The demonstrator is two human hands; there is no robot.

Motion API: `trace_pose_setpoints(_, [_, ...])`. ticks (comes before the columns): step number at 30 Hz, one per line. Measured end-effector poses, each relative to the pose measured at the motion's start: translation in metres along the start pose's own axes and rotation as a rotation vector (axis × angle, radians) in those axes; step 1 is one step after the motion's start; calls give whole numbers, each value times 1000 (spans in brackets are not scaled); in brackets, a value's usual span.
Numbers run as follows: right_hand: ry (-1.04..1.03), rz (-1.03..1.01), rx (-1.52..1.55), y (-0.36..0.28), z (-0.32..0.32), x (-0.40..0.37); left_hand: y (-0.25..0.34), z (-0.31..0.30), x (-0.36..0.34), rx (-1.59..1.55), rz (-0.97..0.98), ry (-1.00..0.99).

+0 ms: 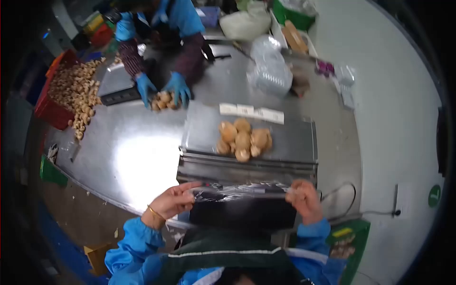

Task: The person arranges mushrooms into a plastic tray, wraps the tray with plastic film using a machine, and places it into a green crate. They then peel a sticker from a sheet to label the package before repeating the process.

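Observation:
A sheet of clear plastic film (247,191) stretches between my two bare hands, low over the front of a wrapping machine (304,142). My left hand (173,202) pinches its left end between thumb and fingers. At the right end, the fingers of my right hand (304,197) are closed on the film. Beyond it, a cluster of brown mushrooms (243,138) rests on the machine's flat metal top; any tray beneath them is hidden. White labels (251,113) lie in a row behind the mushrooms.
Across the steel table (142,128), a co-worker's blue-gloved hands (176,88) gather mushrooms beside a dark scale (118,95). A red crate (50,107) spills mushrooms at left. Clear plastic trays (270,71) are stacked at the back. A green crate (362,247) and a cable (354,199) are at right.

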State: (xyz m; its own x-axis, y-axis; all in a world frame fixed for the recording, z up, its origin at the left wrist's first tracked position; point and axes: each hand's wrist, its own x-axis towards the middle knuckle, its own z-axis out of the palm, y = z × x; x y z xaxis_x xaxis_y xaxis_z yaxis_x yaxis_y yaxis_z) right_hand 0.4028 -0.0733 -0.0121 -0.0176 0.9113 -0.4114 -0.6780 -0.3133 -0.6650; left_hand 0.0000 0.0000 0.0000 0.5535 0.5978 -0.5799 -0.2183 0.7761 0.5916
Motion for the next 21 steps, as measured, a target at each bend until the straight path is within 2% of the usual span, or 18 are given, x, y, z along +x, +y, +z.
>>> trace_pose_setpoints(2, [-102, -92, 7, -23, 54, -15, 19, 7, -21, -254, -28, -197])
trace_pose_setpoints(3, [-103, -124, -9, -30, 35, 5, 10, 10, 18, -221, 70, -306])
trace_pose_setpoints(5, [-388, -339, -55, -42, 52, 6, 24, 16, 19, -274, 191, -509])
trace_pose_setpoints(6, [-401, -450, -16, -47, 63, 7, 35, 26, 20, -121, 329, -482])
trace_pose_setpoints(7, [-477, -548, 38, -55, 72, 19, 50, 46, 21, 109, 588, -364])
trace_pose_setpoints(8, [-556, -647, 93, -63, 78, 34, 68, 48, 34, -121, 550, -440])
trace_pose_setpoints(9, [-447, -692, 11, -73, 84, 49, 87, 49, 54, -201, 579, -565])
trace_pose_setpoints(10, [-342, -739, -76, -84, 89, 67, 108, 56, 79, -458, 488, -760])
trace_pose_setpoints(12, [-119, -776, -328, -90, 107, 120, 132, 90, 122, -240, 809, -11])
trace_pose_setpoints(13, [-96, -756, -588, -90, 94, 151, 136, 72, 164, 212, 948, 1])
trace_pose_setpoints(14, [-73, -728, -845, -81, 77, 176, 132, 47, 200, 714, 956, 214])
trace_pose_setpoints(15, [-69, -723, -841, -66, 64, 184, 119, 43, 216, 1132, 746, 402])
trace_pose_setpoints(16, [-68, -510, -1014, -53, 55, 186, 108, 38, 224, 1415, 735, 257])
trace_pose_setpoints(17, [-68, -289, -1176, -43, 45, 189, 93, 31, 233, 1360, 955, 276])
trace_pose_setpoints(18, [-65, -286, -1173, -39, 43, 186, 95, 40, 219, 1142, 680, 230])
trace_pose_setpoints(19, [0, -368, -1120, -31, 42, 176, 95, 51, 199, 913, 396, 186])
trace_pose_setpoints(20, [67, -442, -1064, -24, 41, 165, 86, 52, 186, 909, 370, 186])
trace_pose_setpoints(21, [72, -431, -1060, -23, 41, 157, 81, 54, 177, 663, 287, 164])
